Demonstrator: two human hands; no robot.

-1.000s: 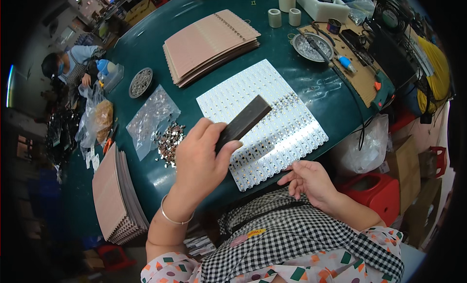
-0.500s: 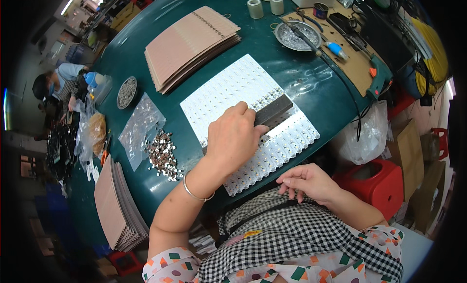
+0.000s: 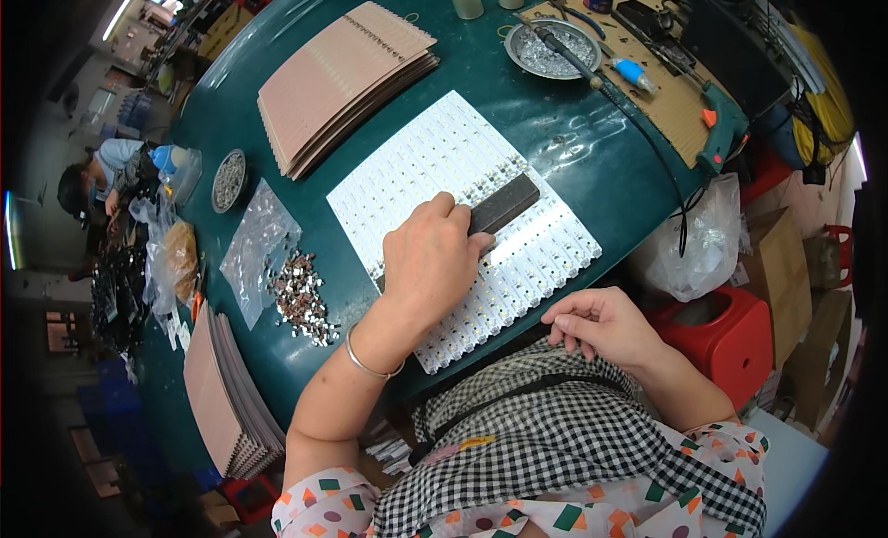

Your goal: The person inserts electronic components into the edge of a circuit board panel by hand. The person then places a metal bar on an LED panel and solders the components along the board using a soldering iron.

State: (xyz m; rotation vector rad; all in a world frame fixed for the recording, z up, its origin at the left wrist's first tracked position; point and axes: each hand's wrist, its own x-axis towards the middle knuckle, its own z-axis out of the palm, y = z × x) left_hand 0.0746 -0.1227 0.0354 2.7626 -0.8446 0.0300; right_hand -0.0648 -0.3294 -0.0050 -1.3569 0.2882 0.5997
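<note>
A white sheet of small circuit boards [image 3: 421, 145], dotted with rows of tiny parts, lies on the green table before me. My left hand [image 3: 430, 256] is closed around a long dark bar [image 3: 505, 204] that rests across the sheet. The bar's far right end sticks out beyond my fingers, and my hand hides its middle. Just off the sheet's near right edge, my right hand [image 3: 606, 327] hovers over my lap. Its fingers are loosely bent and apart, with nothing visible in them.
Pinkish board stacks [image 3: 338, 75] [image 3: 222, 395] stand at the back and left. Small metal pieces [image 3: 301, 297] lie beside a plastic bag [image 3: 259, 251]. Back right are a bowl [image 3: 552, 52], a soldering iron [image 3: 564, 52] and a glue gun [image 3: 723, 136]. A red stool [image 3: 726, 339] stands right.
The view has shifted slightly, so the table things sit a little further left and up. My left hand stays on the bar. My right hand has moved slightly right.
</note>
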